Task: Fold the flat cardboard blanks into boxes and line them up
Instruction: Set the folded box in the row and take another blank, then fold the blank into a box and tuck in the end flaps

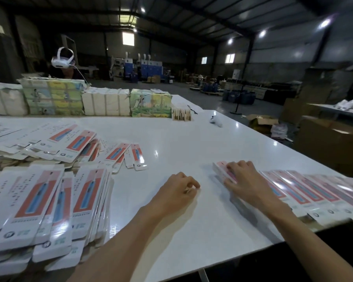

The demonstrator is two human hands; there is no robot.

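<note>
Placement of a finished box is the step in hand, by my reading; the right hand [245,181] lies palm-down over the leftmost box [220,169] of the row of folded boxes [314,194], which runs along the near right edge of the counter [192,139]; its fingers are spread and bent lightly onto the box's top, the thumb lies along the side facing left, and it looks to press the box against its neighbour rather than clasp it. The box sits touching the next one, though its far end pokes a little beyond the line; blur hides whether its flaps are tucked.

The left hand [177,190] rests on the bare counter just left of the row, fingers loosely curled with the thumb near the forefinger, and holds nothing that I can make out.

Flat blanks [49,200] lie in thick overlapping piles at the near left, well apart from the row; a few loose blanks [130,157] are scattered farther in, towards the middle. Wrapped bundles [106,103] stand along the far side, with a white controller [216,121] to their right.

Plenty of blanks remain, so the task looks far from finished. The next move likely calls for squaring this box flush with the row, then reaching left with the free hand for one blank; peeling a single sheet off such a slippery, fanned stack would need a careful pinch at one edge.
</note>
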